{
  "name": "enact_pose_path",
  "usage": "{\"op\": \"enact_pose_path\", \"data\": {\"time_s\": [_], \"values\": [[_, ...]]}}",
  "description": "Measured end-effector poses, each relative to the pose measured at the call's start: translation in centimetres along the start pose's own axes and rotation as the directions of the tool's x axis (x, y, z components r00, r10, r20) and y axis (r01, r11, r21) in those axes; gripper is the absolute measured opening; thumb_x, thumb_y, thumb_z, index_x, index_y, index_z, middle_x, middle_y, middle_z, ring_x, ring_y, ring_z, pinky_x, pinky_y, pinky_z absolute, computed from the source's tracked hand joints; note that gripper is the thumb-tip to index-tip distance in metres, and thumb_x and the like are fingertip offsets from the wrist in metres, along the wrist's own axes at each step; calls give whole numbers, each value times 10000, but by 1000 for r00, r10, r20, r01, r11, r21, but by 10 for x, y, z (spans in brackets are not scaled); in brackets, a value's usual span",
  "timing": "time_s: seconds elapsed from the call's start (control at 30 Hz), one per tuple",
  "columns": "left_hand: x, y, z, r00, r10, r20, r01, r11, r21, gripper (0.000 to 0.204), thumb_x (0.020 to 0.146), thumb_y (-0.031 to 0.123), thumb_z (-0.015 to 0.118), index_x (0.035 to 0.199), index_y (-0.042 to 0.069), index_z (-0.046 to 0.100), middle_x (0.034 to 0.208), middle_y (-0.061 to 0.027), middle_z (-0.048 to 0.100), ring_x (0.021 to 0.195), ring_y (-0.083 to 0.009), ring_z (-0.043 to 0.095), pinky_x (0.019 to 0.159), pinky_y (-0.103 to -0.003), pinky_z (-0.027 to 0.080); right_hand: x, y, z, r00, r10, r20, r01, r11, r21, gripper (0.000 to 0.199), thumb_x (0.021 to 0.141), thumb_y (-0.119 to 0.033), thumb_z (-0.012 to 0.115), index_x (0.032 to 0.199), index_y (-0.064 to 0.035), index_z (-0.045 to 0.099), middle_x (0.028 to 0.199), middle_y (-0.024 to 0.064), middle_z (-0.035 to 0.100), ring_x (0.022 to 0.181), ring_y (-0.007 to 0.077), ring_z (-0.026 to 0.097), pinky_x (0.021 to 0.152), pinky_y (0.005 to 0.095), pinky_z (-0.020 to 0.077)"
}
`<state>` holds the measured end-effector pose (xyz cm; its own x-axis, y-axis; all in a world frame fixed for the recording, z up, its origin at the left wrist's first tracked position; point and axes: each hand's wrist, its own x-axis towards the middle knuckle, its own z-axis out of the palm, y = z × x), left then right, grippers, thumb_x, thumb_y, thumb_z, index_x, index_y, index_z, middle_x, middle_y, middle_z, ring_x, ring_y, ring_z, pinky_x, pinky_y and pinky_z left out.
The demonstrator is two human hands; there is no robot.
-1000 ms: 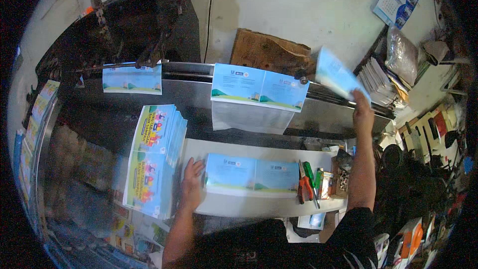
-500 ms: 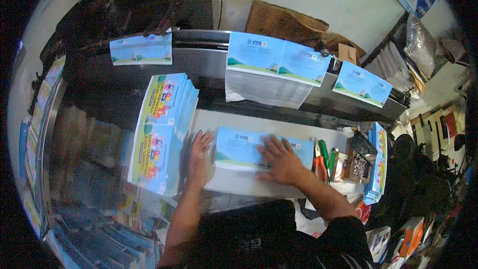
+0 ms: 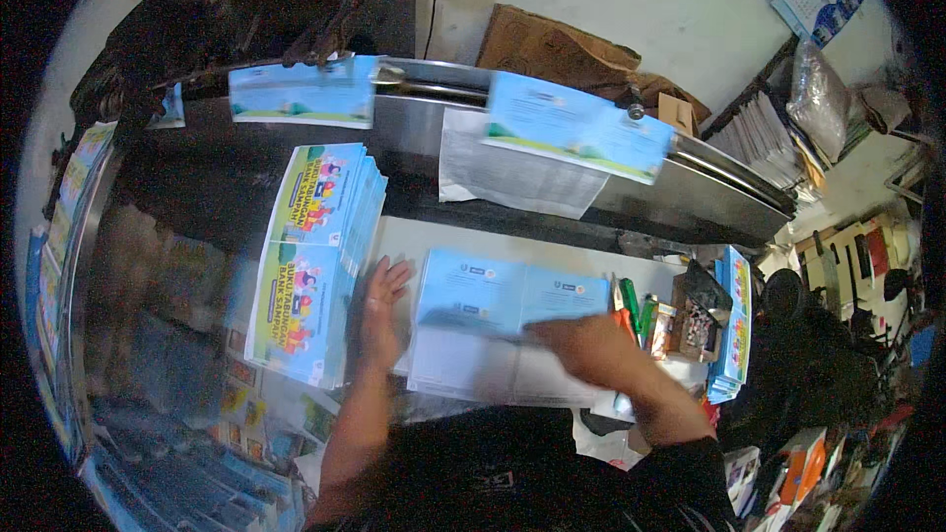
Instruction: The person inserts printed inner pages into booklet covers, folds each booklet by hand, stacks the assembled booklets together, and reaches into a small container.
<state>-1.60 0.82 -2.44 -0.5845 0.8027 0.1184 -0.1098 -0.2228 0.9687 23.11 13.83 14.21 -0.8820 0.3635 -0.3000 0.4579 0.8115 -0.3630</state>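
Note:
A light blue printed booklet (image 3: 471,288) lies open on the white tabletop before me, its white inside page (image 3: 458,365) spread on the near side. My right hand (image 3: 591,347) is over the line between blue and white, fingers curled together and slightly blurred; whether they grip paper is hidden. Beside the booklet's left edge my left hand (image 3: 384,310) stands on its side, fingers stretched, holding nothing. Left of that hand, a tall stack of booklets (image 3: 313,266) with colourful covers leans slightly.
Blue printed sheets (image 3: 581,128) hang over a dark metal machine rail (image 3: 434,79) at the back. Pliers (image 3: 623,310), green-handled tools (image 3: 647,315) and a small box (image 3: 695,330) lie at right. Another booklet stack (image 3: 730,325) stands beyond them.
The booklet, shut before, now lies open toward me. My right hand has gone from lying flat on it to curled fingers nearer me. The sheets on the rail have shifted left.

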Motion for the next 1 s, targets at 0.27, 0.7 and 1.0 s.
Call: {"op": "enact_pose_path", "data": {"time_s": [0.27, 0.7, 1.0], "values": [[-2, -3, -2, 998, -34, -49, 36, 999, 37, 976, 840, 760, 372, 1465, 23, 238, 1369, -198, 454, 1252, -288, 462, 1043, -423, 334, -31, 123, -174, 217, -59, -974, -412, 899, -146, 396, 829, 92, 484, 1194, -26, 580, 1144, 183, 640, 1024, 314, 640, 884, 359, 485], [5, 10, 8, 987, -152, -56, 157, 980, 120, 867, 878, 707, 367, 1462, 75, 263, 1361, -183, 471, 1227, -282, 475, 1046, -444, 317, -32, 228, -22, 730, 276, -626, -492, 848, -199, 407, 784, -32, 548, 1191, -38, 562, 1248, 222, 540, 1147, 389, 527, 984, 434, 431], [0, 0, 0, 999, -35, -6, 35, 998, 52, 973, 799, 801, 370, 1465, 99, 272, 1374, -174, 463, 1238, -283, 464, 1043, -441, 314, -13, 20, 110, 980, -187, -74, 158, 944, -291, 716, 800, -494, 633, 1365, -106, 426, 1463, 190, 327, 1328, 387, 337, 1051, 567, 323]]}}
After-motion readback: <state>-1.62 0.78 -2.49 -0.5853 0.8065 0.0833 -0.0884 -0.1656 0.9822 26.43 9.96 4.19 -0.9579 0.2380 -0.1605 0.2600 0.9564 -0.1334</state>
